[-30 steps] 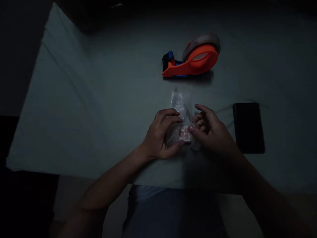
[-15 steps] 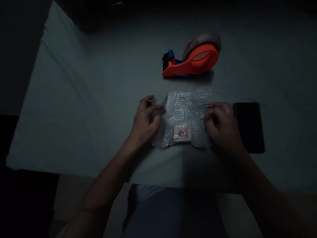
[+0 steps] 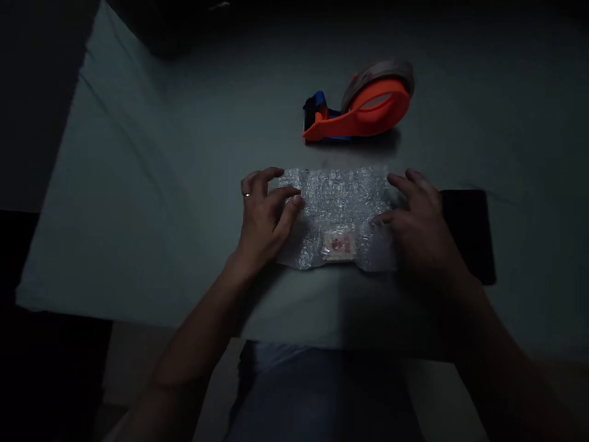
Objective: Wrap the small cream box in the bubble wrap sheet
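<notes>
A sheet of clear bubble wrap (image 3: 338, 190) is spread on the cloth in front of me. Under or within its near part lies a small pale block with red print (image 3: 339, 244), covered by the plastic. At the wrap's left side, my left hand (image 3: 267, 218) has thumb and index fingertips together on the film, other fingers stretched along the edge; a ring is on one finger. My right hand (image 3: 421, 224) rests at the right edge with its fingers spread, touching the film and gripping nothing visible.
An orange and blue tape dispenser (image 3: 363, 116) with a roll of tape lies beyond the wrap. A black phone (image 3: 469, 236) lies right of my right hand, partly behind it. A pale cloth (image 3: 161, 184) covers the table; the room is dim.
The wrap's side parts, raised and crumpled before, now lie flatter and wider. My left hand's thumb and index have come together; my right hand's fingers have spread out from a pinch.
</notes>
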Demonstrator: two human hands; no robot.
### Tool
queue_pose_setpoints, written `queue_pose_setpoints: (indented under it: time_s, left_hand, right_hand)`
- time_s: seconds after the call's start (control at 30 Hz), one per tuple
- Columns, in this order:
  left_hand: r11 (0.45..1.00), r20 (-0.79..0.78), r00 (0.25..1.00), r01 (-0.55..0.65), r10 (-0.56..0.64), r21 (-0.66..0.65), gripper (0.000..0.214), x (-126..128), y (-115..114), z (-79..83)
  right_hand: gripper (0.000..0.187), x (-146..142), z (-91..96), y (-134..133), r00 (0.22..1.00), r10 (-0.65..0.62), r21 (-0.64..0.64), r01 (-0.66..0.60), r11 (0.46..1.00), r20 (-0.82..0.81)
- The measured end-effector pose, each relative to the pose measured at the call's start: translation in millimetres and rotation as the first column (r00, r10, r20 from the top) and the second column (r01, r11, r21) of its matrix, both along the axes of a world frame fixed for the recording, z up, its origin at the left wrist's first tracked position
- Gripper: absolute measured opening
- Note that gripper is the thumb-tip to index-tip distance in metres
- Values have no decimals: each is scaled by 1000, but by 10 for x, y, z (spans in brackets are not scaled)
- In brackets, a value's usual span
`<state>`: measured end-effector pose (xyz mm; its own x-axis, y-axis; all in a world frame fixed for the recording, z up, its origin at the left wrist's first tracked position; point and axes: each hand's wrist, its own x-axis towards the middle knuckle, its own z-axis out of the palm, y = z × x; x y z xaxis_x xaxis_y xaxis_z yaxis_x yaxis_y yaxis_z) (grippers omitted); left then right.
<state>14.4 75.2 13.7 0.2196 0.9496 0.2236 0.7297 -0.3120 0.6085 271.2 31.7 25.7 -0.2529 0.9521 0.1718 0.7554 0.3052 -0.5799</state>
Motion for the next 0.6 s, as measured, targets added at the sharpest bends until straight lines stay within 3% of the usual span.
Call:
queue_pose_setpoints:
  time_s: [0.13, 0.27, 0.33, 0.43, 0.47, 0.53, 0.6]
  left_hand:
    - [955, 181, 966, 222, -187, -197, 34, 31, -34, 100]
    - [890, 362, 925, 255, -111, -379, 39, 40, -77, 158]
    - [832, 486, 873, 297, -39, -468, 40, 28, -96, 201]
    - [722, 577, 815, 427, -47, -544, 32, 8, -121, 318]
    - [704, 581, 810, 462, -85, -540, 26, 6, -132, 367]
    - [662, 569, 786, 563, -244, -494, 19, 19, -168, 462]
    - [553, 528, 708, 702, -469, -449, 21, 67, -239, 523]
  right_hand:
    - [12, -40, 127, -62, 982, 191, 52, -190, 980, -1]
    - [3, 42, 267, -184, 962, 251, -64, -259, 964, -111]
    - [5, 98, 324, -250, 920, 327, -225, -373, 900, -216]
    - [14, 122, 327, -318, 865, 404, -453, -500, 738, -296]
    - [18, 112, 302, -330, 868, 411, -492, -497, 715, -279]
    - [25, 79, 235, -338, 891, 399, -496, -453, 741, -217]
    - [30, 52, 177, -332, 904, 387, -462, -425, 778, -180]
